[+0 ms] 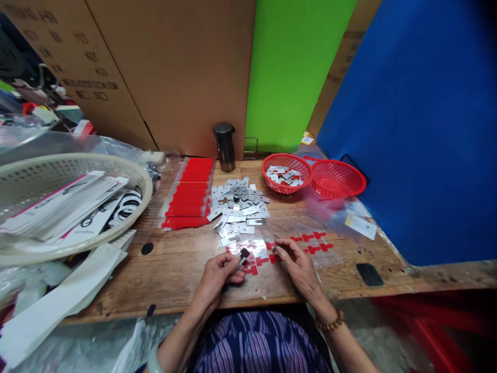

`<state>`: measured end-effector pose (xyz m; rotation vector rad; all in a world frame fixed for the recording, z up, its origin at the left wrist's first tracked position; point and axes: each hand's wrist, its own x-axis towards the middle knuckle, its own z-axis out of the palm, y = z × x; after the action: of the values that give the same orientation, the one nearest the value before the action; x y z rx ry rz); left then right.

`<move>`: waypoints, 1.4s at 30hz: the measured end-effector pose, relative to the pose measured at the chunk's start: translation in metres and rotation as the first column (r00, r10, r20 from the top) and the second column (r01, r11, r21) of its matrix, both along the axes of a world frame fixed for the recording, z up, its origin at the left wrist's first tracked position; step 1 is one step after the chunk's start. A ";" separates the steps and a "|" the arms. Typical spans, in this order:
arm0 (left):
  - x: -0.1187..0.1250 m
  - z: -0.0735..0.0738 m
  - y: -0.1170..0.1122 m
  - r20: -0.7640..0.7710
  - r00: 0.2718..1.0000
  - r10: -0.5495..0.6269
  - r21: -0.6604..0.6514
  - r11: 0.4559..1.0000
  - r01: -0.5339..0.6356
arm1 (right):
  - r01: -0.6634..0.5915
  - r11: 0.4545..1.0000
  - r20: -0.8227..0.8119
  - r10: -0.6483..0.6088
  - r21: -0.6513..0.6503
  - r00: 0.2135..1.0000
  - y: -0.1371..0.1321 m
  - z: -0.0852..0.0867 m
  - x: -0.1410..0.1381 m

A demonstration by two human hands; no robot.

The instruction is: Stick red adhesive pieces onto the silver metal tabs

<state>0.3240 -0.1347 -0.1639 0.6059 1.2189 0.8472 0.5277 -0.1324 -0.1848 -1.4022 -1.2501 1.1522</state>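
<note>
A small flat metal piece (243, 257) is being pinched between the thumb and fingers of the left hand (220, 273), tilting with its dark end pointing up and away from the wearer. Beneath and beside it, a clear sheet (334, 257) is lying flat on the wooden table (163, 274), carrying rows of red T-like shapes (312, 249); the right hand (297, 263) is reaching over its middle, its fingertips hiding some of them. Just beyond, silvery metal plates (240, 210), many showing slots or holes, are lying loosely heaped at mixed angles. Left of that heap, more clear sheets bearing red shapes (191, 194) are resting in an overlapping spread.
</note>
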 end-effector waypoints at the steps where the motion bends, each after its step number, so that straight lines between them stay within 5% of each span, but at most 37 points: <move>1: -0.003 -0.003 0.002 -0.019 1.000 0.025 0.009 1.000 -0.024 | 0.033 0.999 0.072 -0.034 0.026 0.997 0.002 -0.001 0.005; 6: -0.001 -0.014 0.006 -0.024 0.996 0.090 0.054 0.995 -0.089 | 0.103 0.992 0.172 -0.113 0.067 0.979 0.008 -0.008 0.026; 13: 0.028 -0.018 0.013 0.006 1.000 0.011 0.061 0.998 -0.011 | 0.229 0.969 0.288 -0.246 0.092 0.925 0.015 -0.008 0.048; 20: 0.024 -0.012 0.013 -0.001 0.998 0.057 0.064 0.996 -0.057 | -0.016 0.977 0.478 -0.091 0.214 0.874 0.021 0.014 0.015; 26: 0.025 -0.008 0.019 0.031 0.992 0.119 0.096 0.988 -0.122 | -0.207 0.964 0.549 0.085 0.165 0.832 0.036 0.008 -0.015; 32: 0.034 -0.016 0.029 0.029 0.989 0.142 0.124 0.982 -0.145 | -0.229 0.969 0.630 0.119 0.096 0.767 0.044 0.007 -0.017; 42: 0.033 -0.023 0.033 0.019 0.991 0.136 0.107 0.985 -0.137 | -0.192 0.971 0.611 0.067 0.141 0.789 0.037 0.010 -0.020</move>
<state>0.3566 -0.1021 -0.1868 0.6085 1.2199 1.0359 0.5078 -0.0949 -0.1753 -1.6093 -1.8809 0.6410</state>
